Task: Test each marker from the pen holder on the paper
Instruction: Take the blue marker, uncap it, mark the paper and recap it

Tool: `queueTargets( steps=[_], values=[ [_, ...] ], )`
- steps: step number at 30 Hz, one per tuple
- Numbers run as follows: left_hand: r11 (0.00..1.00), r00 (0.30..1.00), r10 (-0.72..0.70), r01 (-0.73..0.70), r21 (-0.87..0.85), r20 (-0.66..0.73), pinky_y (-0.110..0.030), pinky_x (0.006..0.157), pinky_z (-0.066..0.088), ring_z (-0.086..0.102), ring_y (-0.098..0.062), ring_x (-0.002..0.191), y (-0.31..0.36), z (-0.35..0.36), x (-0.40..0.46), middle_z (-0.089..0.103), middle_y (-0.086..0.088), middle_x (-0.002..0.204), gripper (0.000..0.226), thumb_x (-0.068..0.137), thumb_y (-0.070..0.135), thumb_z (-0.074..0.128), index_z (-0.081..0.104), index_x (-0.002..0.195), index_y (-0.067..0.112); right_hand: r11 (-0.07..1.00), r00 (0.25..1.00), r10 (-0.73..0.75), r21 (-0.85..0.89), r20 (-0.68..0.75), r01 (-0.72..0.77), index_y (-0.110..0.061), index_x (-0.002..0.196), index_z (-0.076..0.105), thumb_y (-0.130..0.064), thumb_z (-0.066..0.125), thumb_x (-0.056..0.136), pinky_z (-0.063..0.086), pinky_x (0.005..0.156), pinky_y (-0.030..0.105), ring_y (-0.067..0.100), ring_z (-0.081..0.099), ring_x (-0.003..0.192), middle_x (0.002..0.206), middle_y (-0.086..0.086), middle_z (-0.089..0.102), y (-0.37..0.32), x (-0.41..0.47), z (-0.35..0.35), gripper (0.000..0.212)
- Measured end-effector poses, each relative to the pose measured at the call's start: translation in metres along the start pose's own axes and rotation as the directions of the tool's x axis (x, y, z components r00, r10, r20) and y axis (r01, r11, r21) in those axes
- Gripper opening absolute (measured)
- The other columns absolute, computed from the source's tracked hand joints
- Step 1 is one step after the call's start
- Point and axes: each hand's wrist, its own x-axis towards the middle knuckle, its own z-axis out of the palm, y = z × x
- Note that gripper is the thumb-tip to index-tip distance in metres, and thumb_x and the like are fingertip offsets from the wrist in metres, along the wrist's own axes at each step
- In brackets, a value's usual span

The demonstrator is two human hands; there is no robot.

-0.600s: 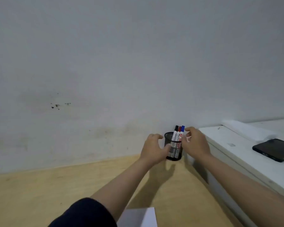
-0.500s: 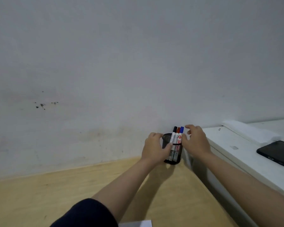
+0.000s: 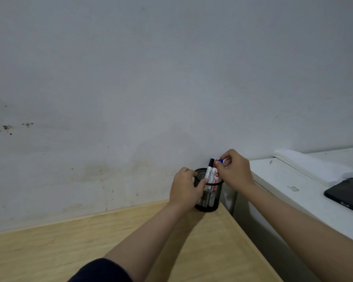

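Black mesh holder [image 3: 209,197] sits clasped in the left grip [image 3: 184,190] on the counter [image 3: 69,251]. Right grip [image 3: 233,169] pinches the blue-capped marker [image 3: 220,161] among three upright ones.

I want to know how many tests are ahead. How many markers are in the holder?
3, all upright in the mesh pen holder: black-capped marker leftmost, red marker in the middle, blue-capped marker rightmost, under the right hand. Others could be hidden.

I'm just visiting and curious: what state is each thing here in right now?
pen holder: upright on the wooden table, steadied by the left hand.
black marker: capped, standing in the holder.
blue marker: cap pinched by the right hand.
red marker: standing in the holder.
phone: screen dark, lying flat.
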Motion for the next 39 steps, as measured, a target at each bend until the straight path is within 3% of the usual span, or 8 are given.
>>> queueTargets(
  steps=[7,11,14,22,25,29,34,39],
  values=[
    [0.958,0.990,-0.138,0.132,-0.253,-0.006,-0.025,0.071,0.049,0.064,-0.019,0.086,0.036,-0.039,-0.025,0.069,-0.007,0.092,0.020,0.086,0.028,0.059,0.064,0.090,0.009,0.966,0.973,-0.178,0.161,-0.149,0.201,-0.019,0.079,0.055,-0.006,0.068,0.078,0.047,0.057,0.015,0.013,0.060,0.065,0.074,0.004,0.062,-0.051,-0.044,-0.053,0.018],
    [0.734,0.940,-0.285,0.339,-0.588,0.187,-0.017,0.056,0.050,0.070,-0.015,0.073,0.078,-0.081,-0.060,0.073,-0.008,0.082,0.015,0.089,0.025,0.058,0.061,0.087,0.010,0.901,0.964,-0.160,0.367,-0.215,0.231,-0.019,0.076,0.056,-0.001,0.069,0.079,0.052,0.063,0.016,0.014,0.063,0.070,0.077,0.005,0.064,-0.084,-0.097,-0.079,0.022],
    [0.562,0.904,-0.276,0.428,-0.708,0.327,-0.022,0.066,0.053,0.070,-0.015,0.074,0.105,-0.113,-0.093,0.074,-0.007,0.082,0.014,0.088,0.025,0.061,0.061,0.089,0.012,0.842,0.967,-0.155,0.484,-0.203,0.236,-0.020,0.077,0.058,0.004,0.068,0.079,0.056,0.066,0.020,0.011,0.065,0.076,0.080,0.007,0.063,-0.105,-0.140,-0.089,0.026],
    [0.329,0.870,-0.395,0.435,-0.838,0.297,-0.031,0.075,0.052,0.068,-0.019,0.075,0.126,-0.171,-0.155,0.070,-0.008,0.081,0.017,0.077,0.005,0.071,0.061,0.090,0.010,0.800,0.929,-0.302,0.474,-0.214,0.369,-0.021,0.076,0.064,-0.008,0.073,0.072,0.058,0.070,0.028,0.014,0.066,0.082,0.083,-0.007,0.064,-0.151,-0.217,-0.095,0.016],
    [0.390,0.897,-0.390,0.367,-0.845,0.209,-0.031,0.075,0.051,0.065,-0.023,0.082,0.126,-0.192,-0.172,0.067,-0.010,0.088,0.016,0.077,0.002,0.069,0.063,0.089,0.011,0.825,0.926,-0.327,0.422,-0.187,0.376,-0.020,0.077,0.069,-0.016,0.077,0.070,0.054,0.068,0.025,0.013,0.064,0.081,0.086,-0.004,0.063,-0.165,-0.229,-0.099,0.011],
    [0.518,0.941,-0.318,0.274,-0.810,0.115,-0.032,0.080,0.053,0.064,-0.021,0.083,0.124,-0.216,-0.194,0.067,-0.006,0.086,0.015,0.078,0.003,0.068,0.067,0.090,0.012,0.854,0.976,-0.156,0.475,-0.154,0.211,-0.024,0.088,0.070,-0.021,0.077,0.075,0.052,0.067,0.027,0.013,0.060,0.071,0.084,0.002,0.061,-0.188,-0.229,-0.105,0.015],
    [0.740,0.988,-0.140,0.149,-0.656,0.067,-0.015,0.060,0.046,0.057,-0.004,0.066,0.120,-0.229,-0.221,0.068,0.001,0.077,0.010,0.080,0.008,0.068,0.072,0.089,0.009,0.717,0.987,-0.016,0.690,0.160,-0.100,-0.012,0.090,0.068,-0.020,0.069,0.084,0.042,0.053,0.021,0.005,0.048,0.050,0.059,-0.006,0.053,-0.217,-0.231,-0.104,0.011],
    [0.804,0.995,-0.099,0.093,-0.588,0.022,-0.020,0.071,0.050,0.058,-0.010,0.073,0.100,-0.241,-0.246,0.069,-0.002,0.086,0.017,0.077,0.007,0.073,0.071,0.093,0.012,0.660,0.991,-0.001,0.744,0.136,-0.102,-0.010,0.076,0.064,-0.017,0.067,0.084,0.042,0.045,0.016,0.007,0.046,0.040,0.040,-0.009,0.052,-0.219,-0.252,-0.104,0.011]
  ],
)
